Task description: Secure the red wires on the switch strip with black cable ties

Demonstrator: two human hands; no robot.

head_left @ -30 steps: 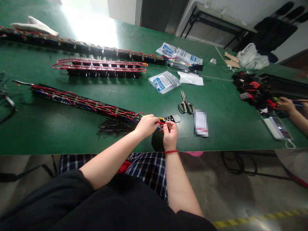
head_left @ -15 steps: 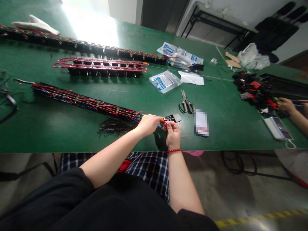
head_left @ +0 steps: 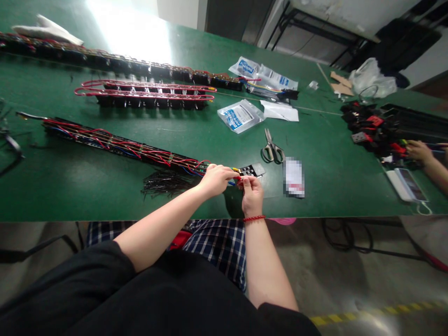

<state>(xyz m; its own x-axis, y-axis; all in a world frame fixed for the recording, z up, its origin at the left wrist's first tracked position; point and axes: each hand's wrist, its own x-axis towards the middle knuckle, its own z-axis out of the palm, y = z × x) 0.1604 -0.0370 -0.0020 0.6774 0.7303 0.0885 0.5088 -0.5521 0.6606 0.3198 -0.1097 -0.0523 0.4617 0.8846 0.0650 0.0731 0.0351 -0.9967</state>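
Observation:
My left hand [head_left: 217,180] is closed, its fingertips on a red wire [head_left: 239,178] near the right end of a long black wiring harness [head_left: 140,151]. My right hand [head_left: 252,195], with a red bead bracelet at the wrist, pinches the end of that same red wire, close to the left fingertips. Fine detail of the wire end is hidden by the fingers. Yellow and blue wire ends [head_left: 231,183] show beside the left hand. Just behind the hands lies a black card with silver spots [head_left: 248,171]. A bundle of black cable ties [head_left: 166,183] lies below the harness.
Scissors [head_left: 272,148] and a blurred white packet [head_left: 294,177] lie right of my hands. Farther back are plastic bags [head_left: 241,115], a looped red cable bundle [head_left: 154,95] and another long harness [head_left: 122,65]. At right, a co-worker's hand [head_left: 418,151] is among black and red parts.
The view has shifted slightly. My left fingertips have moved a little, so more of the yellow wire end shows. Both hands stay on the red wire.

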